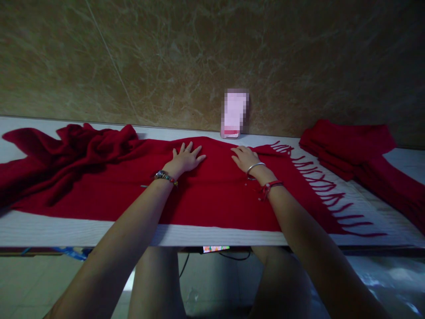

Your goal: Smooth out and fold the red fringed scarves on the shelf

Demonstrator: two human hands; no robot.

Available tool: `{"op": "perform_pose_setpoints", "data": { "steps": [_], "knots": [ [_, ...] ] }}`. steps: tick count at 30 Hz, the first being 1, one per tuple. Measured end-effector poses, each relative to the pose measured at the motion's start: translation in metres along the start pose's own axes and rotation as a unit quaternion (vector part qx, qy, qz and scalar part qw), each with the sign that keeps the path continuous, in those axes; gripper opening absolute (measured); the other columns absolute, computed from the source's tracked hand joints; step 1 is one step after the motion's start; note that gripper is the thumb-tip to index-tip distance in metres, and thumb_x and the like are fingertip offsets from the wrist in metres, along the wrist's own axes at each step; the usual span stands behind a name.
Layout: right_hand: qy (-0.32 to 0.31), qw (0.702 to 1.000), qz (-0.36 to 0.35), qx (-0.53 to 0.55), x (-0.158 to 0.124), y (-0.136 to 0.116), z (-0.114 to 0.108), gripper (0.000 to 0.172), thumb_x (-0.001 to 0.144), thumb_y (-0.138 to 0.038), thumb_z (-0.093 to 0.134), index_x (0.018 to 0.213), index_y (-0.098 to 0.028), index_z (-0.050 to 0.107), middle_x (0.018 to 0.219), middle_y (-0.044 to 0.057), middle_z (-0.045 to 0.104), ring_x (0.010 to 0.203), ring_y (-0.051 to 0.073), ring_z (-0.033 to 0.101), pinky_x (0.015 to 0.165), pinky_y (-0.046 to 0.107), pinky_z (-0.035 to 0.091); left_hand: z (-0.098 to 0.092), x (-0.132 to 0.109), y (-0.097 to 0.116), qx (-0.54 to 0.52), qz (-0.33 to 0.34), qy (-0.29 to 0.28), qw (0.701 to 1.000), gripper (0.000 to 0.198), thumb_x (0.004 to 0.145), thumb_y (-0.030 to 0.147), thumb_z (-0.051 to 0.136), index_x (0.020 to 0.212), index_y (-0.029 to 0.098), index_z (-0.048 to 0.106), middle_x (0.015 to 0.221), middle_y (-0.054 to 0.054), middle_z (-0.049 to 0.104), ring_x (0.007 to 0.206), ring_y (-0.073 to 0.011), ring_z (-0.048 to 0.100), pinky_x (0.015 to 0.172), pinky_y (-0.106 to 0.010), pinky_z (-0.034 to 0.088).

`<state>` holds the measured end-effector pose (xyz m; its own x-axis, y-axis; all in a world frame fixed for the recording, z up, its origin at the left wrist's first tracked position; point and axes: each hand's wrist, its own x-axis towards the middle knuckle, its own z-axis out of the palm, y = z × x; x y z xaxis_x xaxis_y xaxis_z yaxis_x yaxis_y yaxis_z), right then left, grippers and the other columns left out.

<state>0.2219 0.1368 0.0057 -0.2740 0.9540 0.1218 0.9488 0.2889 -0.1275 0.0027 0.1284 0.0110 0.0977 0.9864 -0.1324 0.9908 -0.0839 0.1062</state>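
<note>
A red fringed scarf (212, 199) is spread across the white tabletop, smooth in the middle and right. Its left part is bunched into loose folds, and its tassels fan out at the right end. My left hand (186, 159) lies on the cloth with fingers spread, a beaded bracelet at the wrist. Flat on the scarf to the right rests my right hand (245, 157), its fingers extended toward the left. A silver bangle and a red cord circle that wrist. Neither hand grasps the fabric.
Folded red cloth (348, 146) lies at the right beyond the tassels. A pink phone-like object (234, 113), its face blurred out, leans on the marbled wall (186, 57) behind the white table (206, 235). Below the front edge are my legs and a dark cable.
</note>
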Motion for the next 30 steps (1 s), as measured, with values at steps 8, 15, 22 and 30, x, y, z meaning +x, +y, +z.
{"op": "perform_pose_setpoints", "data": {
  "steps": [8, 15, 22, 30],
  "knots": [
    [0.086, 0.995, 0.033, 0.024, 0.009, 0.014, 0.016, 0.053, 0.086, -0.028, 0.042, 0.137, -0.014, 0.043, 0.146, 0.015, 0.037, 0.137, 0.029, 0.028, 0.109, 0.048, 0.030, 0.002, 0.005, -0.006, 0.015, 0.027, 0.038, 0.999, 0.059, 0.093, 0.053, 0.018, 0.146, 0.028, 0.025, 0.156, -0.007, 0.017, 0.142, -0.0328, 0.013, 0.110, -0.059, 0.016],
    [0.094, 0.993, -0.062, 0.041, -0.013, 0.006, 0.000, 0.037, 0.085, -0.029, 0.048, 0.118, -0.017, 0.059, 0.113, 0.014, 0.058, 0.110, 0.027, 0.052, 0.093, 0.043, 0.044, -0.001, 0.010, -0.009, 0.006, 0.028, 0.047, 0.998, 0.058, 0.094, 0.049, 0.023, 0.145, 0.023, 0.030, 0.155, -0.010, 0.021, 0.141, -0.0325, 0.017, 0.109, -0.059, 0.018],
    [-0.071, 0.996, -0.042, -0.019, -0.018, -0.007, 0.003, 0.053, 0.092, -0.047, 0.034, 0.142, -0.029, 0.038, 0.152, 0.005, 0.031, 0.139, 0.029, 0.026, 0.110, 0.055, 0.022, 0.003, -0.009, -0.010, -0.013, 0.051, 0.087, 0.995, 0.053, 0.095, 0.043, 0.025, 0.139, 0.018, 0.041, 0.150, -0.012, 0.032, 0.139, -0.0287, 0.025, 0.110, -0.056, 0.021],
    [-0.064, 0.998, 0.011, -0.002, -0.014, -0.002, 0.005, 0.066, 0.087, -0.061, 0.036, 0.144, -0.028, 0.034, 0.154, 0.008, 0.024, 0.140, 0.034, 0.020, 0.110, 0.058, 0.018, 0.003, -0.027, -0.011, 0.009, 0.017, 0.068, 0.998, 0.060, 0.093, 0.053, 0.024, 0.144, 0.023, 0.034, 0.153, -0.012, 0.024, 0.140, -0.0360, 0.020, 0.107, -0.061, 0.022]
  ]
}}
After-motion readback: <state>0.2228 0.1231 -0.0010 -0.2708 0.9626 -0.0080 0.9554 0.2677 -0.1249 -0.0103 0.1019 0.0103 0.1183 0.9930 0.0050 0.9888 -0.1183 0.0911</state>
